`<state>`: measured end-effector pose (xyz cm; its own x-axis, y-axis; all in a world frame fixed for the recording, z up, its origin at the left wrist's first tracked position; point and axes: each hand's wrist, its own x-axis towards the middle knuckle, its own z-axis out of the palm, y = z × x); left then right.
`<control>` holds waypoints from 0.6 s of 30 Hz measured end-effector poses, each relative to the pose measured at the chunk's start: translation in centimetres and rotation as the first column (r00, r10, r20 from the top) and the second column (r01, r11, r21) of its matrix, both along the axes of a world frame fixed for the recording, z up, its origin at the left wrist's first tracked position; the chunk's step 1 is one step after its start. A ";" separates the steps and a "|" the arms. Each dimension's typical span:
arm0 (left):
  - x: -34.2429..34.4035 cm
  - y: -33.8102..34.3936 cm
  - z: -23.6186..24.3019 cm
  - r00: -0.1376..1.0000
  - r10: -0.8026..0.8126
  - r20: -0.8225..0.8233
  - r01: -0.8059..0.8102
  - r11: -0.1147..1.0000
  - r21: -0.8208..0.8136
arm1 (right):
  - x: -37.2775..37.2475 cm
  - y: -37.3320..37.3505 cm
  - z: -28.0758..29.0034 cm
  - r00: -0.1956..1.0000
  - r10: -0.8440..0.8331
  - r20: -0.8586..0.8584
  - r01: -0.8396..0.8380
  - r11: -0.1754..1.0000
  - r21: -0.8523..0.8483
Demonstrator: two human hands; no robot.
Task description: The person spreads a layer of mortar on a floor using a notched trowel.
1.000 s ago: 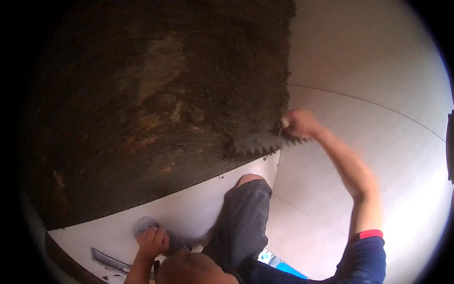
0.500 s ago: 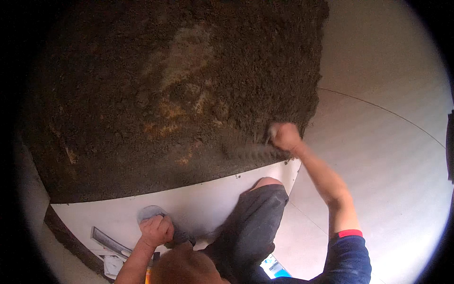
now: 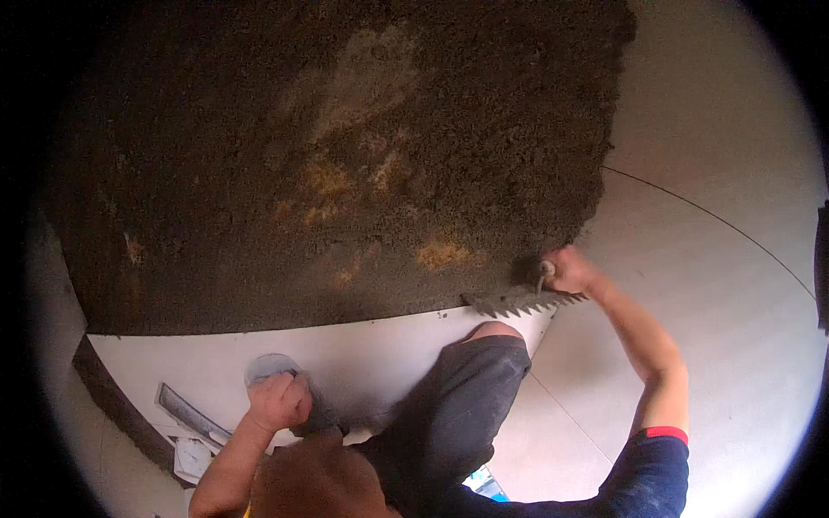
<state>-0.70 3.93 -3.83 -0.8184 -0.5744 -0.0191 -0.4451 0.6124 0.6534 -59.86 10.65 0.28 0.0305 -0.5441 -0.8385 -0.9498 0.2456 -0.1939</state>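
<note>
My right hand is closed around the handle of a notched trowel. The trowel's toothed blade lies along the near right edge of the dark mortar bed, with its teeth over the pale tile by my knee. My left hand rests low over that tile, fingers curled onto a round grey disc-shaped thing. How its fingers grip the disc is partly hidden, and the disc's kind cannot be made out.
A long grey bar-like tool lies at the lower left beside a small white object. Large pale tiles with thin joints spread out to the right. My bent knee is on the near tile, close to the mortar edge.
My right hand has swept right and slightly nearer with the trowel, to the mortar's corner. A yellowish patch now shows in the mortar behind it. The left hand stays on the disc.
</note>
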 end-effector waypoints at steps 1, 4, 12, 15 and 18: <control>-0.2 0.0 0.0 1.000 0.004 -0.010 -0.004 1.000 -0.003 | -0.9 0.0 0.2 0.999 0.033 -0.022 -0.033 0.999 -0.020; -0.4 0.0 0.4 1.000 0.010 0.003 -0.010 1.000 0.018 | -2.3 -0.4 0.1 0.982 0.133 -0.130 -0.132 0.991 0.021; 0.9 0.8 -0.6 0.989 -0.083 0.119 0.069 0.991 0.116 | 1.3 0.3 -4.3 0.986 0.149 0.076 -0.141 0.986 -0.094; 0.5 0.4 -0.2 0.994 -0.042 0.099 0.030 0.993 0.112 | 8.0 -2.7 -5.7 0.988 0.120 0.102 -0.109 0.988 -0.106; 0.6 0.5 -0.5 0.998 0.001 0.056 -0.007 0.994 0.113 | 14.1 -5.7 -6.8 0.984 0.107 0.139 -0.090 0.988 -0.123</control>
<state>-0.13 4.45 -4.30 -0.8120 -0.5691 -0.1297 -0.4850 0.5342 0.6924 -45.71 4.94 -6.48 0.2054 -0.6259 -0.7524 -0.9278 0.1202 -0.3533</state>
